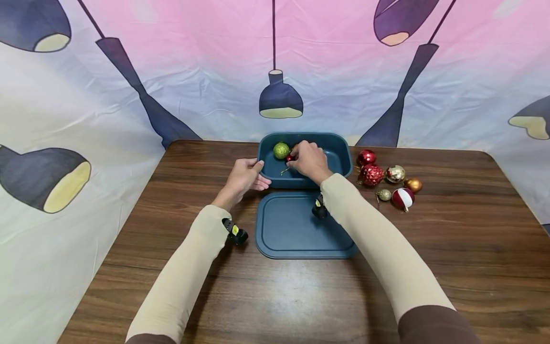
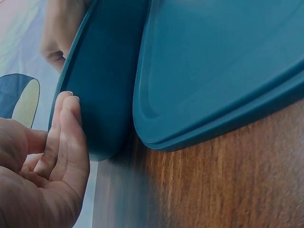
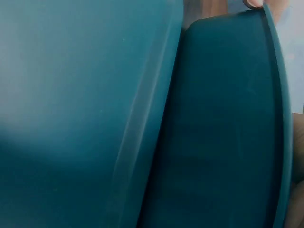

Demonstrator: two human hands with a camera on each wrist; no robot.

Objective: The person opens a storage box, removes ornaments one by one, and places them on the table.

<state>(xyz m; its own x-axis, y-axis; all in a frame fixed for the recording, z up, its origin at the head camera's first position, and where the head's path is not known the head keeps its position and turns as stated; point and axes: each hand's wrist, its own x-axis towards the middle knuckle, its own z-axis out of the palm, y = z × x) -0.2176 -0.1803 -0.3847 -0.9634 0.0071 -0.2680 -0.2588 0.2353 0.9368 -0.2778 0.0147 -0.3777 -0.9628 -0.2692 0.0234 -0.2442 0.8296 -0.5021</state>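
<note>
Left hand: I see my left hand at centre frame, fingers fairly straight and laid against the left outer wall of the box; the left wrist view shows the fingertips touching the wall, with nothing clutched.
Right hand: my right hand reaches down inside the box, fingers curled around a small red ornament of which only a sliver shows at the fingertips.
Box: dark teal, open, sitting at the far middle of the table, just above centre frame.
Green ball: a glittery green ball lies in the box's upper left corner, just left of my right hand and close to the red ornament.
Lid: the teal lid lies flat on the table directly below the box in the frame, its far edge right beside the box's near wall.
Loose ornaments: to the right of the box I count a cluster on the table: a red ball, a larger faceted red ball, a gold mirrored ball, a copper ball, a small gold ball and a red-and-white ball.
Backdrop: a cloth printed with hanging lamps fills the upper frame.
</note>
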